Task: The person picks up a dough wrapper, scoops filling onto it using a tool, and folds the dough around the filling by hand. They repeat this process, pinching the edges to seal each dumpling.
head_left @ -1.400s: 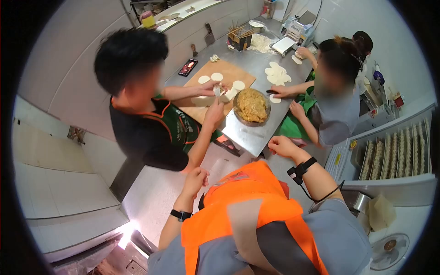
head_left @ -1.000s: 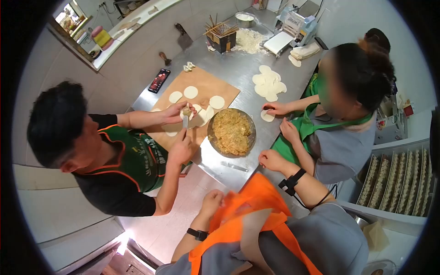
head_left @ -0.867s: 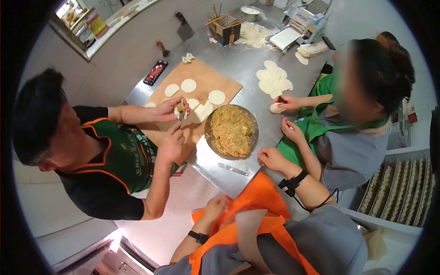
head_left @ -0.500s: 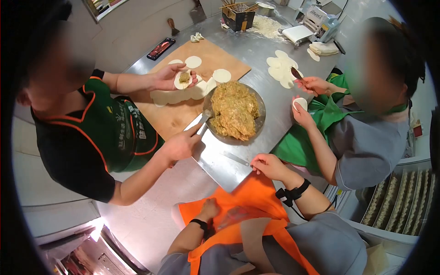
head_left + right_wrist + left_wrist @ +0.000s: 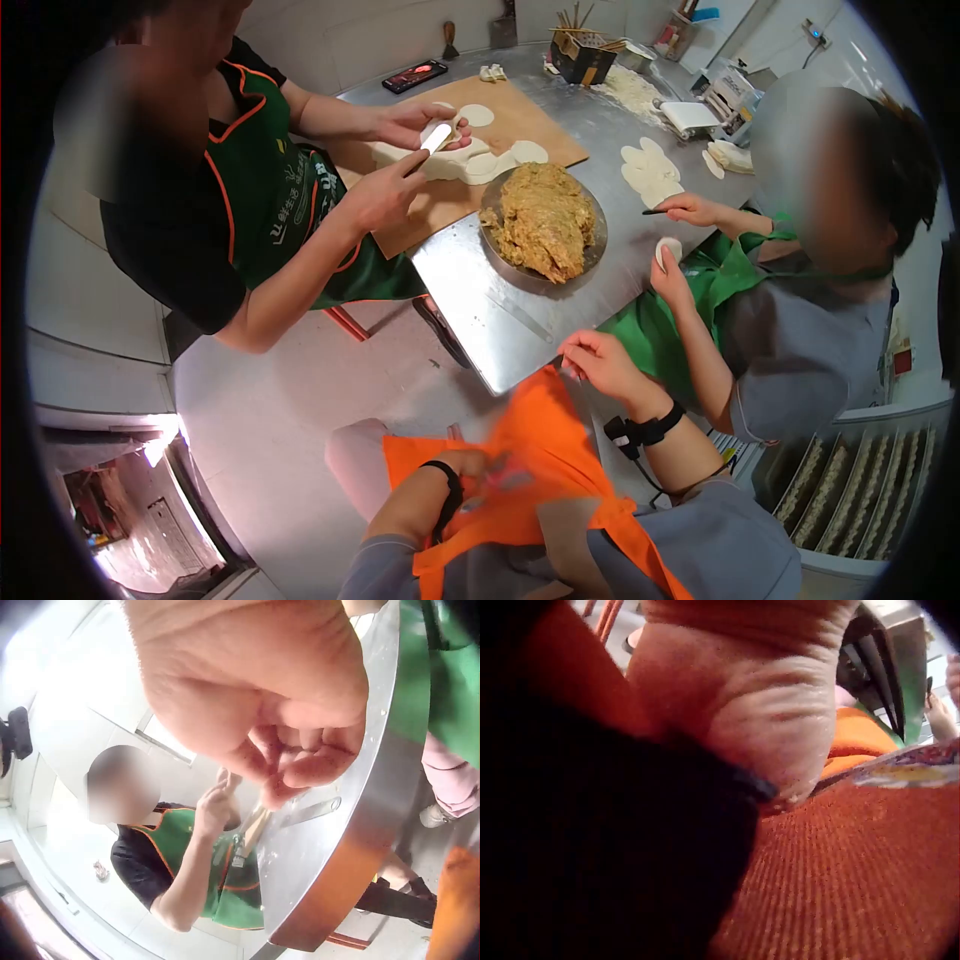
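My left hand [image 5: 468,468] lies low against the orange apron [image 5: 545,435]; its fingers are blurred or hidden. Only the heel of that hand [image 5: 769,712] shows in the left wrist view, beside orange cloth [image 5: 855,862]. At the table's near corner is my right hand [image 5: 600,362], close to a flat metal tool [image 5: 522,320] lying on the steel. Seen from the right wrist, this hand [image 5: 259,690] has loosely curled fingers with nothing visible in them, and the tool [image 5: 311,814] lies beyond the fingertips. Farther in stands a bowl of yellowish filling [image 5: 545,220].
At left a person in a dark green apron [image 5: 290,205] holds a wrapper and a spatula above a wooden board [image 5: 420,232]. Another person [image 5: 800,330] at right holds a wrapper and a tool. Wrappers [image 5: 650,172], a phone [image 5: 413,76] and a stick box [image 5: 583,60] are on the table.
The view has shifted, bringing the table's corner nearer. My left hand has moved down onto the apron. The left person's spatula has gone from the bowl to the wrapper.
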Demonstrator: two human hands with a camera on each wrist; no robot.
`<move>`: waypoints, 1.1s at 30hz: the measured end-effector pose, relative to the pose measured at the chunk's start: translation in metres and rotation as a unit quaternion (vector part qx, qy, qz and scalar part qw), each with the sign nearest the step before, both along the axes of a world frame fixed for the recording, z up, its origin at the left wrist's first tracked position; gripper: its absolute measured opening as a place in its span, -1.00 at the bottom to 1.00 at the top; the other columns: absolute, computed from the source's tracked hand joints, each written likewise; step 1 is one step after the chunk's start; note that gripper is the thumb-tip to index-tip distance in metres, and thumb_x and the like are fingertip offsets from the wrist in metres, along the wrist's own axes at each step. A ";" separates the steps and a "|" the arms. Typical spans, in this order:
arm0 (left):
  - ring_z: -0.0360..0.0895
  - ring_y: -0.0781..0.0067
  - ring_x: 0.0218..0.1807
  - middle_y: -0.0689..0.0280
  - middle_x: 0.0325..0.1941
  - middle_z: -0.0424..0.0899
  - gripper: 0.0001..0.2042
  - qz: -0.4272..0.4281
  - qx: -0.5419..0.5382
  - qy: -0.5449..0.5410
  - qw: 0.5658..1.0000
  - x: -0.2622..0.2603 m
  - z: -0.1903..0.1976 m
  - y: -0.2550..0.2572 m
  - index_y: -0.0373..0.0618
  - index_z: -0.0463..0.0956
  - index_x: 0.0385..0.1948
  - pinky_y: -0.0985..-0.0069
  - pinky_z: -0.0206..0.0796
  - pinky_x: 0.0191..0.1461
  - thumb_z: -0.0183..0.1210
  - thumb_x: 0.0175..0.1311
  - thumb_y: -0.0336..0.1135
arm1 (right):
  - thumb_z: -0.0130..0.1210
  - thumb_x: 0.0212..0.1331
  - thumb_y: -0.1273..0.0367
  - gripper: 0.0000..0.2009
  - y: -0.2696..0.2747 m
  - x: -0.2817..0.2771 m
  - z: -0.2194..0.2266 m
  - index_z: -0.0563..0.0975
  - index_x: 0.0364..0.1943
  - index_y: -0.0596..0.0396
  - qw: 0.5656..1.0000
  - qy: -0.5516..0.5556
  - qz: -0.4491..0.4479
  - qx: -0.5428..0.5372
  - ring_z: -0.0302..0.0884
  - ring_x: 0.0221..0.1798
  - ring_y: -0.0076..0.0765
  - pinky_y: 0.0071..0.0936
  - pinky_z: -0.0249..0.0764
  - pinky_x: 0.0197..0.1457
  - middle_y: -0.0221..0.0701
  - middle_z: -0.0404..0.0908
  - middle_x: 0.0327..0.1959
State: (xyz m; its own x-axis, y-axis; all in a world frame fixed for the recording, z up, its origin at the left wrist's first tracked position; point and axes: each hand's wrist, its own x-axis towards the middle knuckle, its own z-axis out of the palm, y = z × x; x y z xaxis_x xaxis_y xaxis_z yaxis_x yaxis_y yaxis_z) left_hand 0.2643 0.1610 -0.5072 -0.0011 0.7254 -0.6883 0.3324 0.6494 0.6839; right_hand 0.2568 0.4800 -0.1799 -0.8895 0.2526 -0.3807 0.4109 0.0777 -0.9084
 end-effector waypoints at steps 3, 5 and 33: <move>0.66 0.00 -0.15 -0.03 -0.22 0.70 -0.75 -0.027 0.002 0.001 1.000 0.003 -0.004 0.014 -0.14 0.64 -0.16 0.16 0.48 -0.04 0.14 0.18 -0.29 | 0.06 0.38 0.38 -0.85 -0.008 -0.009 -0.010 0.59 -0.25 0.17 1.000 -0.005 0.004 0.004 0.53 -0.42 -0.62 -0.61 0.47 -0.31 -0.47 0.64 -0.43; 0.66 0.01 -0.16 -0.02 -0.23 0.70 -0.76 -0.050 0.009 -0.006 0.999 0.003 -0.002 0.030 -0.14 0.64 -0.17 0.17 0.48 -0.05 0.14 0.18 -0.29 | 0.06 0.38 0.38 -0.86 -0.010 -0.018 -0.009 0.59 -0.24 0.16 1.000 -0.014 0.005 0.010 0.53 -0.41 -0.63 -0.62 0.47 -0.31 -0.49 0.63 -0.43; 0.64 -0.03 -0.23 0.01 -0.35 0.69 -0.82 0.373 0.141 0.128 0.908 -0.136 0.158 0.017 -0.22 0.56 -0.30 0.20 0.46 -0.12 0.00 0.28 -0.35 | 0.05 0.33 0.36 -0.84 -0.062 0.015 0.003 0.58 -0.30 0.17 0.987 0.117 0.044 0.100 0.59 -0.42 -0.46 -0.49 0.50 -0.28 -0.37 0.64 -0.47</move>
